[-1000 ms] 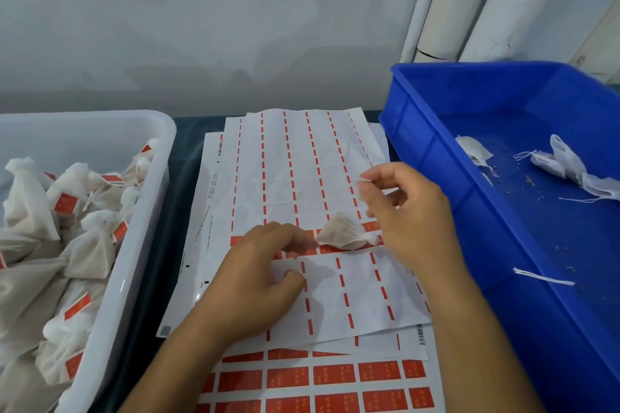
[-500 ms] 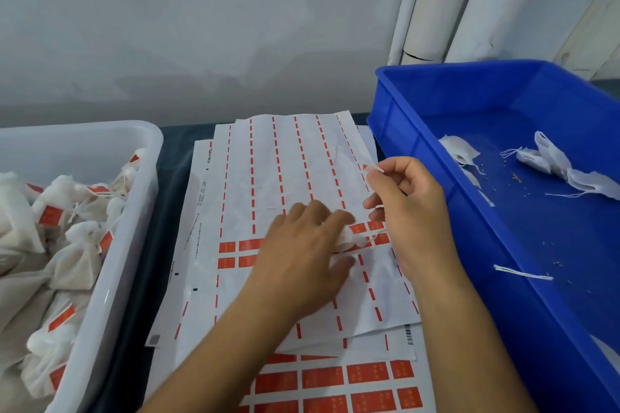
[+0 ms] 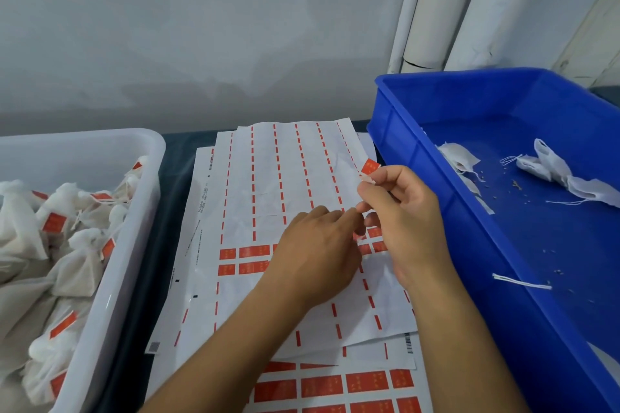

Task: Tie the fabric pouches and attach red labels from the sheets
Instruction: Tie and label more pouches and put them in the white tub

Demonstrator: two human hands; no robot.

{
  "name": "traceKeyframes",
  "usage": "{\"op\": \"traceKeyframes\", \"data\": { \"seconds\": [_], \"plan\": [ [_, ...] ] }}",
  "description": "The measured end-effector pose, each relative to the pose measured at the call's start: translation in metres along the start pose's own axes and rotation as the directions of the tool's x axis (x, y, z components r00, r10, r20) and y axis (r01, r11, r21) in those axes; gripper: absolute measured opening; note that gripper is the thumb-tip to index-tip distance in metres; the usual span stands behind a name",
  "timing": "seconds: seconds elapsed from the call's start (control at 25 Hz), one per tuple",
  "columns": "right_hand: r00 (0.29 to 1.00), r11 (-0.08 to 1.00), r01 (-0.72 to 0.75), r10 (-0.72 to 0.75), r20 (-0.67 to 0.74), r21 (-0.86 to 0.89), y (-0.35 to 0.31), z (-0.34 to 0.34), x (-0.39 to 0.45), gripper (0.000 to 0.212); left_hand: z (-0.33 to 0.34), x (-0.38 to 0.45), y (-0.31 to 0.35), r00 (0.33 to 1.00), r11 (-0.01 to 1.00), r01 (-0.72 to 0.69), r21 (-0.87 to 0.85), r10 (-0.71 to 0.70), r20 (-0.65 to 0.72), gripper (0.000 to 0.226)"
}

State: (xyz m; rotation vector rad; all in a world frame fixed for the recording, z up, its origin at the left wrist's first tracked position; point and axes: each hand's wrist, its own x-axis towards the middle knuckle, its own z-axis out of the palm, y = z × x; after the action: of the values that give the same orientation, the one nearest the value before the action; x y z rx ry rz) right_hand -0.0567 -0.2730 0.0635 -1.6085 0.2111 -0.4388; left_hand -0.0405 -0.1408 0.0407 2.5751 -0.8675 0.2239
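Note:
My right hand (image 3: 407, 225) pinches a small red label (image 3: 370, 167) between thumb and forefinger, lifted above the right edge of the top label sheet (image 3: 285, 178). My left hand (image 3: 313, 258) lies palm down on that sheet, fingers curled over the fabric pouch, which is almost wholly hidden beneath it. Its fingertips meet the lower fingers of my right hand. Two rows of red labels (image 3: 250, 251) remain on the sheet just left of my left hand.
A white bin (image 3: 110, 295) at the left holds several tied, labelled pouches (image 3: 77, 265). A blue crate (image 3: 469, 245) at the right holds a few flat pouches (image 3: 553, 171) and a loose string (image 3: 520, 283). A fuller label sheet (image 3: 322, 386) lies nearest me.
My left hand slid right over the pouch and covered it. My right hand rose, and a red label now shows in its pinch. The camera view shifted a little rightward.

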Motion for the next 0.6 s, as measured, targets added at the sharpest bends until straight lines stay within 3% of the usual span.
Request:
{"op": "traceKeyframes", "data": {
  "seconds": [0.16,0.32,0.6],
  "plan": [
    [0.999,1.0,0.0,0.0,0.039,0.0,-0.003,0.002,-0.002,0.007,-0.018,-0.015,-0.014,0.98,0.94,0.183,-0.289,-0.196,-0.016,0.018],
    [0.996,1.0,-0.015,0.015,0.083,0.001,-0.005,0.007,-0.006,0.006,-0.028,-0.033,-0.028,0.923,0.695,0.294,-0.656,-0.385,0.005,0.02],
    [0.98,0.997,0.003,0.014,0.2,-0.081,0.0,0.016,-0.012,0.009,-0.034,-0.059,-0.044,0.881,0.487,0.304,-0.819,-0.471,0.047,0.031]
  ]
}}
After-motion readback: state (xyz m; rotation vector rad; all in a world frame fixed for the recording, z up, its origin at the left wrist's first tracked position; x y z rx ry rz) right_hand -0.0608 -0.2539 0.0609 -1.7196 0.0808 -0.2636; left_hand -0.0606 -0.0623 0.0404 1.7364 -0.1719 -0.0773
